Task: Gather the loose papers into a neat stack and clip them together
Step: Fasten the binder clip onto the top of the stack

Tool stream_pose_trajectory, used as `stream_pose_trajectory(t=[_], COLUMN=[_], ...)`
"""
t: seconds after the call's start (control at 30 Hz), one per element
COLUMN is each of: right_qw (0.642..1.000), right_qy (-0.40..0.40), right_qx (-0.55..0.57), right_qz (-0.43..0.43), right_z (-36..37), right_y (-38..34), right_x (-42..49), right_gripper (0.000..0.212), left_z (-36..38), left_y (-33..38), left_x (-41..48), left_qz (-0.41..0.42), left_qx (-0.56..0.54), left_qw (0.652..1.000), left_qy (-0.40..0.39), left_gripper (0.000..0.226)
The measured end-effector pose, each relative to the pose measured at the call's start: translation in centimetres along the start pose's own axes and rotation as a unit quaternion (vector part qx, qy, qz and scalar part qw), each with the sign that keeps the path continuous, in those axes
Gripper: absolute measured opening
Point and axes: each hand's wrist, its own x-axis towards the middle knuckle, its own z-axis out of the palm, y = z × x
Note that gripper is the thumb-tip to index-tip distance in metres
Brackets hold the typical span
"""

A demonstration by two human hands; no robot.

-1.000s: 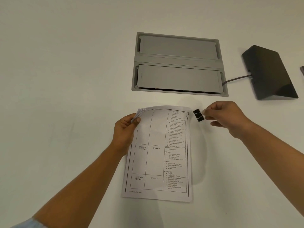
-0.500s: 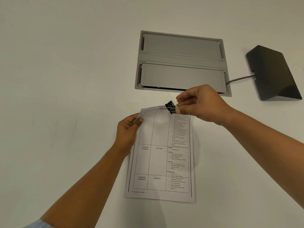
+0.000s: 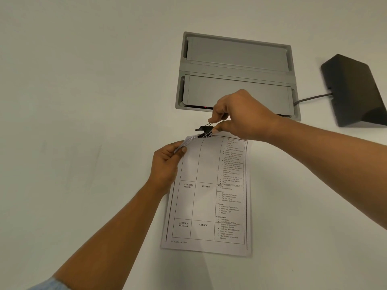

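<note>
Clipping step, as I read it. Paper stack (image 3: 209, 193) flat on white table (image 3: 83, 101), top-left corner lifted, pinched by left hand (image 3: 167, 164). Right hand (image 3: 236, 116) squeezes binder clip (image 3: 204, 131) levers, clip mouth spread at top edge. Next: I'd want clip pushed fully over all sheets, then levers released. Seating depth unclear.

The right hand (image 3: 240, 116) hides the white printed paper stack's (image 3: 209, 195) far right corner; its small print is unreadable. The black wedge-shaped box (image 3: 356, 91) is cut off at the right edge.
</note>
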Motion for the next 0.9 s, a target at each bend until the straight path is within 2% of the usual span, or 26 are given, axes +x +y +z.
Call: stream_pose_trajectory(t=[0.27,0.37,0.43,0.5,0.57,0.63,0.7,0.8,0.9], right_qw=[0.997,0.995,0.994,0.992,0.983,0.961,0.921,0.841,0.784], right_qy=[-0.059,-0.094,-0.107,-0.102,-0.051,0.041,0.115,0.136,0.135], right_qx=[-0.038,-0.026,0.009,0.063,0.13,0.182,0.225,0.355,0.46], right_qz=[-0.026,-0.018,-0.005,0.044,0.118,0.203,0.297,0.386,0.395], right_z=[1.1,1.0,0.6,0.6,1.4,2.9,4.9,8.1,9.5], right_y=[-1.0,-1.0,-0.8,0.1,1.8,4.1,6.0,7.1,6.6], right_x=[1.5,1.8,1.5,0.6,-0.9,-3.0,-5.4,-8.3,-10.0], right_gripper=[0.029,0.048,0.069,0.091,0.096,0.08,0.064,0.051,0.03], left_z=[0.0,0.0,-0.1,-0.1,-0.1,0.0,0.1,0.0,-0.2], left_y=[-0.2,-0.1,0.0,0.0,0.1,0.3,0.4,0.8,1.4], left_x=[0.0,-0.1,-0.1,-0.1,-0.1,-0.2,-0.3,-0.2,-0.3], left_qz=[0.017,0.013,0.003,0.0,0.0,-0.005,-0.013,-0.023,-0.038], left_qx=[0.015,0.014,-0.001,-0.008,-0.012,-0.013,-0.006,0.001,0.003], left_qw=[1.0,1.0,1.0,1.0,1.0,1.0,1.0,1.0,0.999], left_qy=[0.003,0.005,-0.003,-0.006,-0.004,-0.001,0.006,0.006,0.002], left_gripper=[0.025,0.025,0.024,0.025,0.026,0.026,0.024,0.021,0.021])
